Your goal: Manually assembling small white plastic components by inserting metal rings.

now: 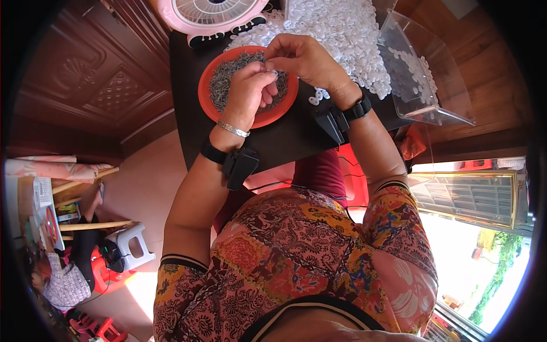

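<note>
Glossy orange plastic bowl (212, 85); clear plastic box (424, 74).

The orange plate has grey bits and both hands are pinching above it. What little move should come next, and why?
Probably press the two pinched pieces together. The left hand and right hand meet fingertip to fingertip over the orange plate of grey bits, beside the heap of white rings. What they pinch is too small to tell.

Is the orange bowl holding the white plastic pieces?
No, the orange bowl holds small grey pieces, while the white pieces lie heaped on the dark table behind it.
</note>
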`<state>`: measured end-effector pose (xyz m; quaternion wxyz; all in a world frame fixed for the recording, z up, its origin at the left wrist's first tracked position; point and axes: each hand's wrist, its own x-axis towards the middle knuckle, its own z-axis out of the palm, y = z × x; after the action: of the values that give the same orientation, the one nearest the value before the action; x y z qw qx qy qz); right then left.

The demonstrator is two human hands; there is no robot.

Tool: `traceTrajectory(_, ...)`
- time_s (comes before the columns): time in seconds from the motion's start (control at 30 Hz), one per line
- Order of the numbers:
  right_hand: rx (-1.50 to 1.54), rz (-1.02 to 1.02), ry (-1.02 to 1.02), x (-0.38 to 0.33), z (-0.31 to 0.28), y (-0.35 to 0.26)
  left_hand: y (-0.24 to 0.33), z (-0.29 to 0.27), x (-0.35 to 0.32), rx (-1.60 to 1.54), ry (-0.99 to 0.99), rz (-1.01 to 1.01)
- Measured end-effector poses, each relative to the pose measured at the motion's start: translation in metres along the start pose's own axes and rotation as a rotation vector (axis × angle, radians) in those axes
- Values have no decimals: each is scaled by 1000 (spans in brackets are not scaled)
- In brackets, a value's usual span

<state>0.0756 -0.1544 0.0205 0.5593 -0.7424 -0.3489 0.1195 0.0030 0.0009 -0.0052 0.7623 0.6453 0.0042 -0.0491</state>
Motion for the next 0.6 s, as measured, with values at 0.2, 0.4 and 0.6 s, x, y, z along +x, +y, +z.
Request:
traceTrajectory(0.2,99,0,14,6,7,4,5,-7,3,-59,73,-28)
traceTrajectory(0.4,204,-59,25,5,9,11,0,-16,9,-107,42,1)
traceTrajectory(0.6,-81,-50,135,0,15,9,6,-18,8,6,101,15)
